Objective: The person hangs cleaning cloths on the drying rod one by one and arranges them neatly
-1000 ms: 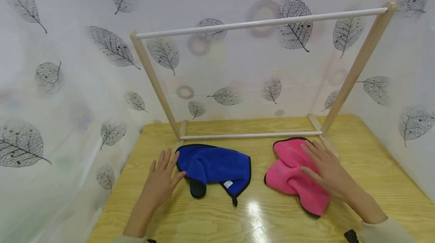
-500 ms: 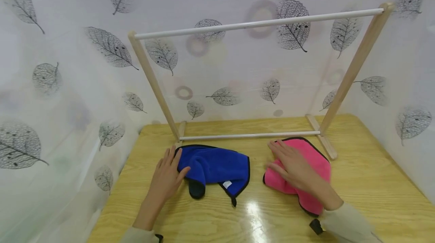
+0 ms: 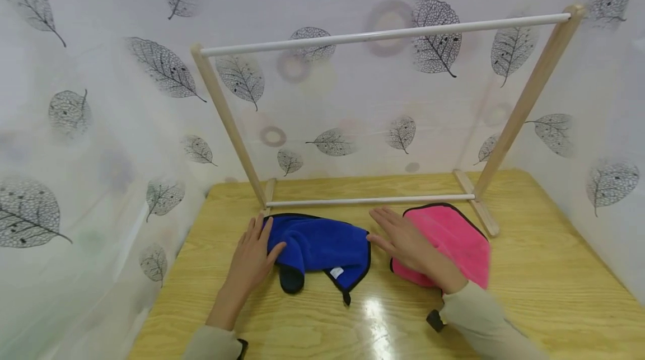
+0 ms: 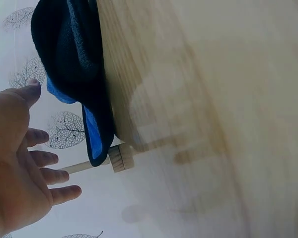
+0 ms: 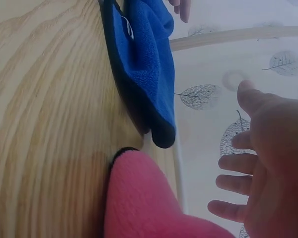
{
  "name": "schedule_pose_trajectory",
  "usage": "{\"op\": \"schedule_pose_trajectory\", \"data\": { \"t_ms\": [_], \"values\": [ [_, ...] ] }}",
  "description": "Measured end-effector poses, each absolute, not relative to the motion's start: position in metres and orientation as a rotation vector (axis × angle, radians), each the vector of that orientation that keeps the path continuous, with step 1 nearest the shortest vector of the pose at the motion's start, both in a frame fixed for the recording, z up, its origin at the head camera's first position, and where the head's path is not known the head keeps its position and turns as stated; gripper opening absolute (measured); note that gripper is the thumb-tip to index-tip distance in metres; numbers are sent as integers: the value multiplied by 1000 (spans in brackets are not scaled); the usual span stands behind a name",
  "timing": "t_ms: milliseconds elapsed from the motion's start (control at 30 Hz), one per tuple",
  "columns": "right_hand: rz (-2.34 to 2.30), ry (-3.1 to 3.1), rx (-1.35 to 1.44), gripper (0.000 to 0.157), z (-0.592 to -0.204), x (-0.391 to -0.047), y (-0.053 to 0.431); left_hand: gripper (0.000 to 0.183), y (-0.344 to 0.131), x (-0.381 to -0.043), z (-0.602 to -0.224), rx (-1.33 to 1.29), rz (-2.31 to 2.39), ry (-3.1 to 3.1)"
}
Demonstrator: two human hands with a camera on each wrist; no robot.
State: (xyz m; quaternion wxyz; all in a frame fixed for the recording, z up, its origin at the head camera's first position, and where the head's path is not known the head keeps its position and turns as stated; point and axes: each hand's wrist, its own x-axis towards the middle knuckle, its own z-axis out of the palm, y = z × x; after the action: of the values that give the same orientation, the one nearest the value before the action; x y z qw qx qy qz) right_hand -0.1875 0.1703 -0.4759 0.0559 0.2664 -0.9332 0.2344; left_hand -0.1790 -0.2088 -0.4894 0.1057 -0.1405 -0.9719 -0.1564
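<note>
A blue towel with black edging lies rumpled on the wooden table, its white label and a small black loop toward the front. To its right is a pink towel, also black-edged, partly covered by my right forearm. My left hand, fingers straight, is at the blue towel's left end and overlaps it in the head view. My right hand hovers over the gap between the towels, its fingertips near the blue one's right edge. In the right wrist view that hand is raised with nothing in it.
Behind the towels stands a rack with wooden posts, a white top rod and a white lower rod. Wood-grained tabletop spreads in front. A leaf-patterned curtain closes off the back and sides.
My right hand has swept left from over the pink towel toward the blue one. The left hand has shifted slightly right onto the blue towel's end. Part of the pink towel's upper fold looks flatter.
</note>
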Motion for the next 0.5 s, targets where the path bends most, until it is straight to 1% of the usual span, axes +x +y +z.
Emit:
{"op": "schedule_pose_trajectory", "data": {
  "t_ms": [333,500],
  "values": [
    [762,-2815,786,58,-496,-202,157,71,-202,-186,-490,-347,-492,-2897],
    [671,-2827,857,54,-503,-205,147,70,-200,-188,-492,-320,-492,-2896]
  ]
}}
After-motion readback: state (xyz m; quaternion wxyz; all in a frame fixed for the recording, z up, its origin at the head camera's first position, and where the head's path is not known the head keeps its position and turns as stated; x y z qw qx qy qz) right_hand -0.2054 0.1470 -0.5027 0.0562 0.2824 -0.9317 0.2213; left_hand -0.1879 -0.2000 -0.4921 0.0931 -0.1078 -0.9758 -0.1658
